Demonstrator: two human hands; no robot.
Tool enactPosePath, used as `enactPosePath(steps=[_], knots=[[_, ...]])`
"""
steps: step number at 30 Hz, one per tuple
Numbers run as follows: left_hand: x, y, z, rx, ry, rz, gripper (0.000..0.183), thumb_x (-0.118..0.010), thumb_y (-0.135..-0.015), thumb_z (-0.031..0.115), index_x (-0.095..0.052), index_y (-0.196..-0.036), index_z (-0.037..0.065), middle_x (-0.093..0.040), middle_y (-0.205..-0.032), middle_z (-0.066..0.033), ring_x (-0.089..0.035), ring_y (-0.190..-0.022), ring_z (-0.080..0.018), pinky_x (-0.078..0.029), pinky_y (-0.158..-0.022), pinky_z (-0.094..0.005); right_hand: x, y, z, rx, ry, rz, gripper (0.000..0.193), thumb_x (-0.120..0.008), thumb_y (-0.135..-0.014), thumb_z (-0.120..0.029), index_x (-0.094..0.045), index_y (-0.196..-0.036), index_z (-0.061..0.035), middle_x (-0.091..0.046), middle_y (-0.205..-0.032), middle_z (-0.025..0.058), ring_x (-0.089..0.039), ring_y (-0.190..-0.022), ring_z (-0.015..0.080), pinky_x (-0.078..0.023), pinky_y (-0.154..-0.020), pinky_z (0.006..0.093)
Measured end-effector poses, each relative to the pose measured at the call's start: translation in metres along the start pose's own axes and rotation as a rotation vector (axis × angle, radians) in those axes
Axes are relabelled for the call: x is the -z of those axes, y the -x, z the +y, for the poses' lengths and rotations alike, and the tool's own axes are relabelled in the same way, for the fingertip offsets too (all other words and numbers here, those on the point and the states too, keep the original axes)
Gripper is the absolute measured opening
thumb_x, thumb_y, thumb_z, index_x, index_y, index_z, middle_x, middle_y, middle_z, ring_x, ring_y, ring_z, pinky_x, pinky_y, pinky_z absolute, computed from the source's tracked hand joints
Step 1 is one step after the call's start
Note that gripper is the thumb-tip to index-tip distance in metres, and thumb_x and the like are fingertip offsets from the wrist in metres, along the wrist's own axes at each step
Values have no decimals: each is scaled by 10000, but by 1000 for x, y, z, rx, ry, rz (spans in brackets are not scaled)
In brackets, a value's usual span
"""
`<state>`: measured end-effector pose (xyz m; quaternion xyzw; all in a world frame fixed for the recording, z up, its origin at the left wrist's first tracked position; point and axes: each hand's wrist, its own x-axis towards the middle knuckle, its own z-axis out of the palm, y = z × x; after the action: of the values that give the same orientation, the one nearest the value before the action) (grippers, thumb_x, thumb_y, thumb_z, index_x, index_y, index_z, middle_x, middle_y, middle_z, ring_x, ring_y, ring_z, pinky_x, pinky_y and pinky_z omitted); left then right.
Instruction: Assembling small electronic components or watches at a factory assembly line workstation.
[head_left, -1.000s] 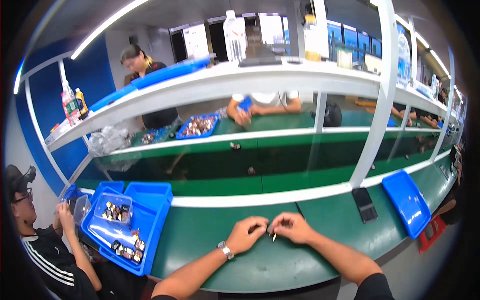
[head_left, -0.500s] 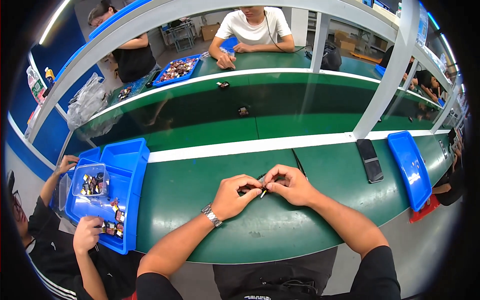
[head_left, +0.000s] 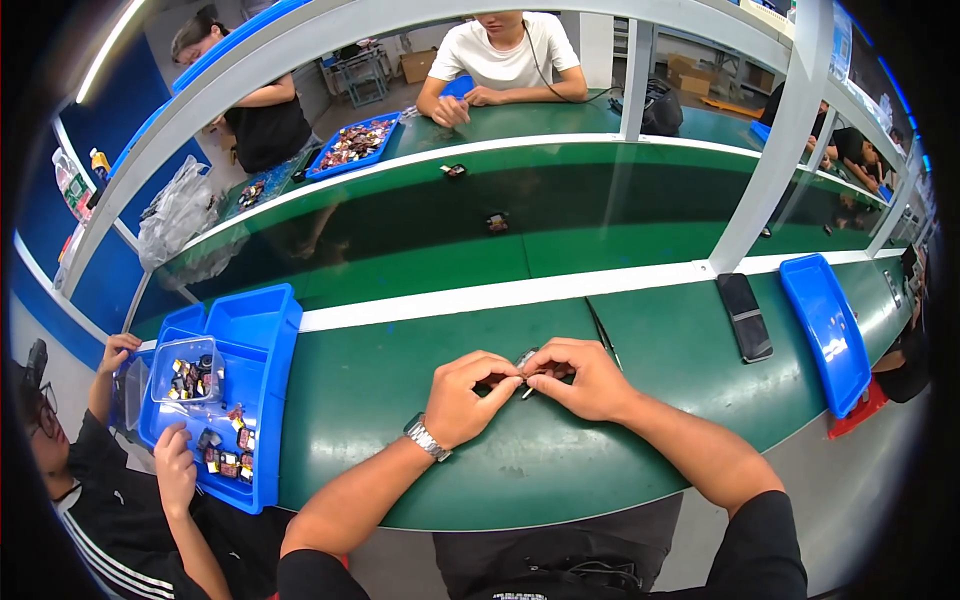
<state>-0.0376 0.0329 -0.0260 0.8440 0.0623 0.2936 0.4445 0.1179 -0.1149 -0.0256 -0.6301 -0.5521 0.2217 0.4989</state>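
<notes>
Over the green bench, my left hand [head_left: 466, 398] and my right hand [head_left: 580, 380] meet fingertip to fingertip. Both pinch a small electronic part [head_left: 526, 357] with a greyish body that shows behind the fingers. A short white piece [head_left: 527, 393] sticks out below the fingertips. Most of the part is hidden, so its exact kind cannot be told. Just beyond my right hand lies a thin dark pointed tool [head_left: 602, 330] resembling tweezers.
At left, a co-worker's hand [head_left: 175, 465] is over a blue tray [head_left: 262, 440] holding a clear box [head_left: 187, 368] and several small parts. A black phone [head_left: 744, 318] and another blue tray [head_left: 826, 335] lie right. Beyond the white rail [head_left: 500, 297], small parts [head_left: 497, 221] rest on a green belt.
My fingers have shifted slightly around the part, and more of its greyish body shows. The co-worker's hand at the left tray has changed its pose. The whole view has moved a little.
</notes>
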Motion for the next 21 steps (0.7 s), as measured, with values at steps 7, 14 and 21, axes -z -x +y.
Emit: enactPosePath(steps=[7, 14, 21], knots=[[0, 4, -6, 19, 9, -60, 83, -735, -828, 52, -742, -909, 39, -734, -895, -90, -705, -748, -170, -567, -671, -277, -4, -1, 4, -18, -3, 39, 102, -708, -868, -53, -702, -965, -24, -665, -913, 71, -635, -777, 119, -528, -696, 255], [-3, 4, -6, 67, 82, -65, 74, -727, -822, 73, -706, -865, 17, -690, -826, -78, -664, -684, -166, -539, -637, -280, -7, 3, 6, -184, -144, 40, 60, -672, -868, 11, -669, -928, 13, -638, -943, 53, -637, -828, 109, -535, -748, 248], [-1, 4, -13, 45, 92, -92, 88, -723, -824, 94, -712, -823, 7, -688, -781, -93, -662, -669, -181, -531, -623, -288, -8, -1, 9, -196, -228, 1, 55, -660, -878, 20, -653, -932, 26, -633, -952, 51, -639, -839, 113, -530, -761, 248]])
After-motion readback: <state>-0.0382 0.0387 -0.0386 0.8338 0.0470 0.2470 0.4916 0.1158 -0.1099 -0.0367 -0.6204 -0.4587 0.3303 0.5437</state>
